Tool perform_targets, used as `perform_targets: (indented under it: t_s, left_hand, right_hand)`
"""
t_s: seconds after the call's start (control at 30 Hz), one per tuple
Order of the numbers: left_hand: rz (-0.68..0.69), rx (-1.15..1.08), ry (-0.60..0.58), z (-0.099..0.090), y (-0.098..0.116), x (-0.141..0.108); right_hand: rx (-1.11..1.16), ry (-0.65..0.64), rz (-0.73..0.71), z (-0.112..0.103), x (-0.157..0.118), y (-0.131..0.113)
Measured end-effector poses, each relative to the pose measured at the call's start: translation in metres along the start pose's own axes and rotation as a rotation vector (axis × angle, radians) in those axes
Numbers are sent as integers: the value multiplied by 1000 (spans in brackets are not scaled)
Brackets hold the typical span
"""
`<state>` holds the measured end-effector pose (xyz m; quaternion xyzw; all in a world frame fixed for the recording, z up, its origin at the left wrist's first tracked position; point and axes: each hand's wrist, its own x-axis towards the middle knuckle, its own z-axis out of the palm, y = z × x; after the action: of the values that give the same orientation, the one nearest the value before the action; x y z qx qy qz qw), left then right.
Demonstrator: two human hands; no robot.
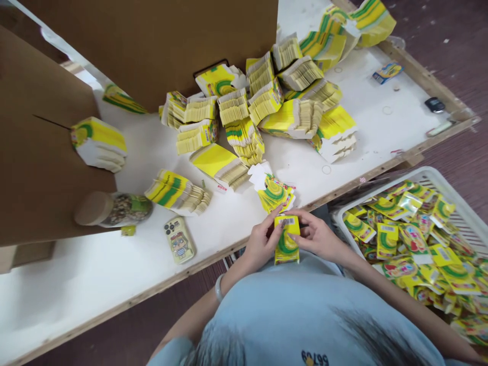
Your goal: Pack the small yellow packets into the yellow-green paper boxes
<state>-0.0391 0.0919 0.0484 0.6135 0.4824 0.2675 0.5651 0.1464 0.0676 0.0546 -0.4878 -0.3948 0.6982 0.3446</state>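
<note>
Between my two hands, just off the table's front edge, is a small yellow and green carton (286,244) with a barcode near its top. My left hand (265,236) grips its left side, thumb across the front face. My right hand (314,234) pinches it from the right, thumb also on the front. Just beyond my fingers, a few flat cartons (275,190) with white flaps lie fanned on the table edge. Farther back spread several bundles of flat yellow cartons (263,71).
A pale plastic basket (341,216) full of yellow cartons stands at the right. On the white table (125,274) lie a phone (180,240) and a tipped jar (114,209). Brown cardboard (183,40) stands at the back left. A blue box (388,72) lies far right.
</note>
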Motion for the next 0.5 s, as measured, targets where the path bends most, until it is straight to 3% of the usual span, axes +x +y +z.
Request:
perform_targets:
  t_s: [0.17,0.37,0.43,0.5]
  left_hand:
    - [41,20,-26,-2,-2,-2]
    - [15,-26,22,8,-11,-3]
    - [-17,63,56,8,-13,13]
    - [-90,299,193,1,-15,38]
  right_hand:
    - [-15,47,-32,0,-2,-3]
    - [75,-133,-40,-9,5,-1]
    - [60,-22,-66,-15,5,5]
    - [-99,215,-153,-35,-9,10]
